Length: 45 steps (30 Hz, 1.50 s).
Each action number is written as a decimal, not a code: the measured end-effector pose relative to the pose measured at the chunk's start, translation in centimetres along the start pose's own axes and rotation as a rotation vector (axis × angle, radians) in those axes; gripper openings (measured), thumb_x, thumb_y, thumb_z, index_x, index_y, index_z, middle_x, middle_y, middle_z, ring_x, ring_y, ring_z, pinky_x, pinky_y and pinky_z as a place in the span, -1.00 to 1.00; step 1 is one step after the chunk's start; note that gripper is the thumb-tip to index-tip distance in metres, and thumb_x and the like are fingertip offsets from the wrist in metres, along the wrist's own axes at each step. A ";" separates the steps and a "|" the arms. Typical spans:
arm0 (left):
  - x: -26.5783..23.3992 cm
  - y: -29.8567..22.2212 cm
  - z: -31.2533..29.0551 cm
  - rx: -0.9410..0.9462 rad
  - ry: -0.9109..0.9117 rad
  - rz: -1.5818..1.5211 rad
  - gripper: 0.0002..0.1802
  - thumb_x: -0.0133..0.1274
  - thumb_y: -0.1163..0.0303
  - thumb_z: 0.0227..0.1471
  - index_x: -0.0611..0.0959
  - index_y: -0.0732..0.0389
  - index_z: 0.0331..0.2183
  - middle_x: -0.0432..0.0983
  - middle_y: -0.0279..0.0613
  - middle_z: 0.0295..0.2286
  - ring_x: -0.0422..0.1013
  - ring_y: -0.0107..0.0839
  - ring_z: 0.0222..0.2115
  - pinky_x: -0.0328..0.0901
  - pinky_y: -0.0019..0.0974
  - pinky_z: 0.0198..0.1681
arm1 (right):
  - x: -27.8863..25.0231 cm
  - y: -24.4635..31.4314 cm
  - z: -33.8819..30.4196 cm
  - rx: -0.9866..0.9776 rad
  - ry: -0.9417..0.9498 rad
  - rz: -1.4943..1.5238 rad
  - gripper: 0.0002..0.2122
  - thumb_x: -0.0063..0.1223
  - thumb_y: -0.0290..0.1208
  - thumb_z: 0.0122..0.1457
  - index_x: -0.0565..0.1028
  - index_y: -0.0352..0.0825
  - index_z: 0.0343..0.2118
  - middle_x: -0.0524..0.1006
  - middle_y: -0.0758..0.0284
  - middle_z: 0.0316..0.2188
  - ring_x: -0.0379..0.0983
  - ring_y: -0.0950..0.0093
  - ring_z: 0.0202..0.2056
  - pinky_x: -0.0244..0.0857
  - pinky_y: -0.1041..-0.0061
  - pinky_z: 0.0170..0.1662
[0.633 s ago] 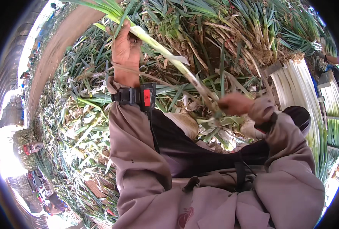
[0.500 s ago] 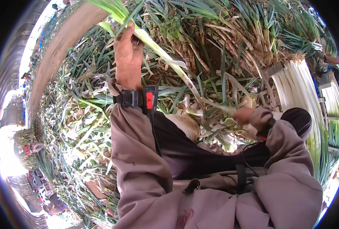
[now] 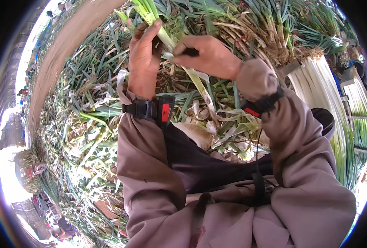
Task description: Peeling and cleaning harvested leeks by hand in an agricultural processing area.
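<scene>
My left hand (image 3: 143, 62) grips the green upper end of a long leek (image 3: 196, 80), holding it up in front of me. The leek's pale stalk slants down to the right toward my lap. My right hand (image 3: 206, 54) is closed on the same leek just beside the left hand, pinching its outer skin near the top. Both wrists wear black bands, the left one (image 3: 150, 109) with a red tag. Loose peelings (image 3: 216, 128) hang and lie under the stalk.
Heaps of unpeeled leeks with roots (image 3: 270, 37) fill the ground ahead. A stack of cleaned white leeks (image 3: 315, 87) lies at the right. Green trimmings (image 3: 80, 132) cover the ground at the left, beside a curved pale kerb (image 3: 63, 49).
My right hand has moved from the lower end of the leek, near my lap, up to its top next to my left hand. The left hand stayed high.
</scene>
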<state>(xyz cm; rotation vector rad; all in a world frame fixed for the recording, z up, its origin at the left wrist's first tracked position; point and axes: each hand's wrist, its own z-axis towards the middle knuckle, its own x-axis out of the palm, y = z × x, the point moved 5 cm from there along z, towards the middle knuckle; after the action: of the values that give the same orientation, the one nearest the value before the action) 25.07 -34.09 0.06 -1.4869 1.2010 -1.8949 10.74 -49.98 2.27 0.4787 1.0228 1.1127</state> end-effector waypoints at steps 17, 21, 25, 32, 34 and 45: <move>-12.4 -5.1 5.6 0.281 -0.201 -0.002 -0.55 0.42 0.07 0.42 0.71 0.26 -0.01 0.59 -0.11 -0.20 0.50 -0.18 -0.16 0.48 0.13 0.14 | 6.7 -17.7 -34.6 0.792 1.084 -0.407 -0.76 0.32 -0.27 0.45 0.71 -0.38 -0.08 0.76 0.10 -0.29 0.77 0.18 -0.23 0.63 0.13 -0.15; -13.2 -5.4 7.4 0.272 -0.262 -0.047 -0.52 0.31 0.09 0.51 0.63 0.35 0.06 0.60 0.15 -0.11 0.55 0.05 -0.06 0.47 0.29 0.25 | 3.5 -21.2 -40.1 0.918 1.151 -0.409 -0.74 0.26 -0.26 0.45 0.74 -0.41 -0.12 0.76 0.05 -0.26 0.77 0.04 -0.22 0.62 0.06 -0.13; -17.7 -8.7 5.0 0.318 -0.267 -0.052 -0.50 0.21 0.14 0.58 0.56 0.43 0.15 0.62 0.18 -0.10 0.58 0.06 -0.04 0.49 0.24 0.25 | 1.9 -14.1 -22.8 0.657 0.570 -0.247 -0.62 0.25 -0.14 0.56 0.68 -0.38 0.16 0.73 0.06 -0.15 0.74 0.02 -0.16 0.60 0.05 -0.06; -19.3 -9.0 3.5 0.444 -0.104 0.370 -0.61 0.18 0.34 0.57 0.52 0.44 0.16 0.61 -0.03 -0.14 0.58 -0.16 -0.10 0.52 -0.07 0.13 | 6.1 -13.5 -15.8 0.301 0.258 0.027 -0.62 0.27 -0.17 0.59 0.66 -0.28 0.29 0.74 0.22 -0.14 0.71 0.27 -0.07 0.59 0.17 0.02; -18.6 -7.3 1.1 0.494 -0.113 0.758 -0.67 0.18 0.46 0.51 0.54 0.45 0.14 0.63 -0.09 -0.14 0.58 -0.26 -0.13 0.52 -0.18 0.04 | 6.7 -14.7 -17.7 0.401 0.376 0.093 -0.67 0.26 -0.16 0.59 0.69 -0.26 0.23 0.76 0.18 -0.12 0.72 0.23 -0.10 0.59 0.16 0.01; -24.9 -10.8 -1.5 0.546 -0.360 1.017 -0.71 0.24 0.64 0.33 0.64 0.46 0.04 0.70 -0.09 -0.15 0.66 -0.33 -0.14 0.54 -0.29 0.00 | 0.7 -20.1 -30.7 1.019 0.771 -0.177 -0.45 0.40 -0.14 0.45 0.58 -0.34 0.38 0.78 0.02 -0.01 0.79 0.16 -0.14 0.69 0.18 0.03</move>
<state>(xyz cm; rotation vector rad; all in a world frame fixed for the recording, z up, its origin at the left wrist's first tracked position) 33.39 -8.60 -4.52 -0.6490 0.8859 -1.0564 -5.42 -62.39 -28.23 0.7508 2.2824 0.5234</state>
